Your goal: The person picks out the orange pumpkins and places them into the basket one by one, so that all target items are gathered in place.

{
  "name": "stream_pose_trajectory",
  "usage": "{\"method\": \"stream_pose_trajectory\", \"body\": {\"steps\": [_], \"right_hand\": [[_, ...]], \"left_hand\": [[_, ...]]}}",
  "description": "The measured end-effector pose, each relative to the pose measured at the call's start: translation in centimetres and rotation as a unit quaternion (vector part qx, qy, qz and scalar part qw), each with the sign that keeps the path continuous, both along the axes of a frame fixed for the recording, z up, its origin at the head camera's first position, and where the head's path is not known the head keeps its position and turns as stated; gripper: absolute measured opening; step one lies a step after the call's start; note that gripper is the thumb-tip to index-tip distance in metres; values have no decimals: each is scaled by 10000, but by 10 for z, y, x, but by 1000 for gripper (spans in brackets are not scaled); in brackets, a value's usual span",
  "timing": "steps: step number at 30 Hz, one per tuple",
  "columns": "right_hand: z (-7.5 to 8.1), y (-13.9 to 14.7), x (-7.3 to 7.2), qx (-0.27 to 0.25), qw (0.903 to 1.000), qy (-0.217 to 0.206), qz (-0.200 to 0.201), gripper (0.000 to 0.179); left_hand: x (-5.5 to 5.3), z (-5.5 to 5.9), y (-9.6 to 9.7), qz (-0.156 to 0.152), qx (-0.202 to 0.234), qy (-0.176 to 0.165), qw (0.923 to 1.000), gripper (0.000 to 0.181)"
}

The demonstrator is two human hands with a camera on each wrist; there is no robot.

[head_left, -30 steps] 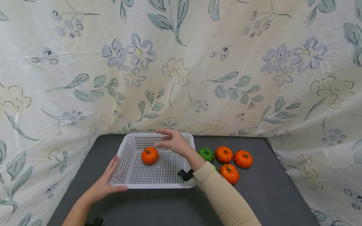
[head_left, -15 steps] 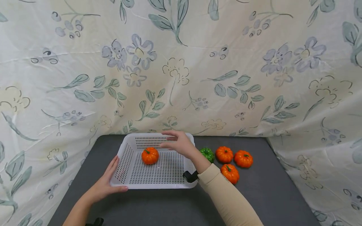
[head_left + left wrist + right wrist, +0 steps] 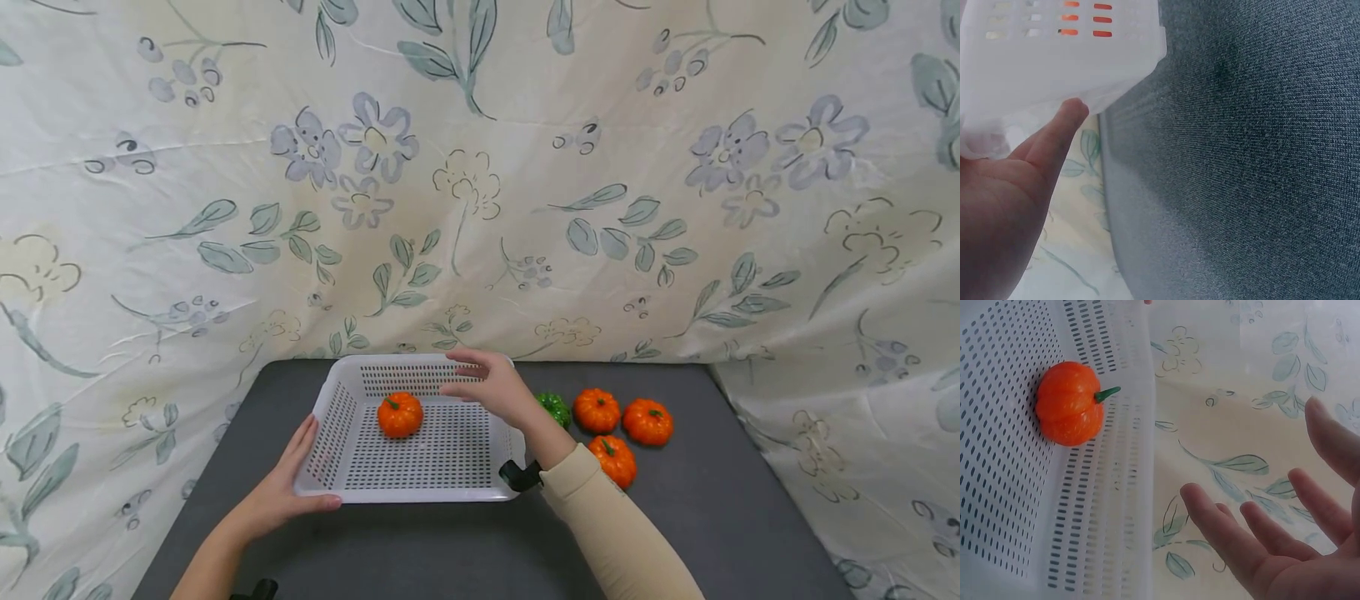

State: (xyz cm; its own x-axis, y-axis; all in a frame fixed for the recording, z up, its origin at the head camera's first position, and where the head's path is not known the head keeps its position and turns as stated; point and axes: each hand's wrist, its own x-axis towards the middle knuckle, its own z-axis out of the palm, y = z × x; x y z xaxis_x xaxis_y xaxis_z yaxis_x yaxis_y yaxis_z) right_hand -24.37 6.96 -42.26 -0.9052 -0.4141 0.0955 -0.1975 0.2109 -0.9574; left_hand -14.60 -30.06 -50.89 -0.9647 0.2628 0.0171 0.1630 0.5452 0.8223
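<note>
A white perforated plastic basket (image 3: 420,493) sits on the dark table. Inside it, left of the middle, lies an orange toy pumpkin (image 3: 400,415) with a green stem. My left hand (image 3: 273,492) rests against the basket's left front corner, fingers straight along its left side and thumb by the front rim. Above the basket's right back part hovers my right hand (image 3: 491,387), its fingers spread and holding nothing. In the right wrist view that hand (image 3: 1272,544) is apart from the pumpkin (image 3: 1071,403). The left wrist view shows the basket's outer wall (image 3: 1060,69) beside the hand.
Right of the basket lie several orange pumpkins (image 3: 648,422) and a green one (image 3: 553,409), partly hidden by my right wrist. A floral cloth (image 3: 480,208) hangs behind the grey table (image 3: 720,517). Black wrist cameras (image 3: 520,476) are strapped on.
My right hand has drawn rightward, away from the pumpkin in the basket, with its forearm covering more of the green one. The left hand has stayed against the basket.
</note>
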Motion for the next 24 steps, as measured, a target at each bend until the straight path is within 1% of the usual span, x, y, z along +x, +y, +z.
{"method": "stream_pose_trajectory", "body": {"steps": [5,9,14,18,21,24], "right_hand": [[-1,9,5,-125,9999,9,17,60],[-2,15,10,-155,9998,-50,-80,59],[-2,23,15,-75,9997,-31,-238,58],[-2,31,19,-105,9996,22,-261,57],[-2,36,20,-163,9996,60,-209,58],[-3,43,22,-138,9995,35,-294,59]], "left_hand": [[1,2,3,71,-52,-62,9999,125],[4,3,4,87,-68,-80,9999,125],[2,1,3,45,-34,-52,10000,125],[1,0,3,11,-13,-64,10000,126],[2,0,4,21,-3,-50,10000,126],[2,1,3,27,18,-28,10000,126]]}}
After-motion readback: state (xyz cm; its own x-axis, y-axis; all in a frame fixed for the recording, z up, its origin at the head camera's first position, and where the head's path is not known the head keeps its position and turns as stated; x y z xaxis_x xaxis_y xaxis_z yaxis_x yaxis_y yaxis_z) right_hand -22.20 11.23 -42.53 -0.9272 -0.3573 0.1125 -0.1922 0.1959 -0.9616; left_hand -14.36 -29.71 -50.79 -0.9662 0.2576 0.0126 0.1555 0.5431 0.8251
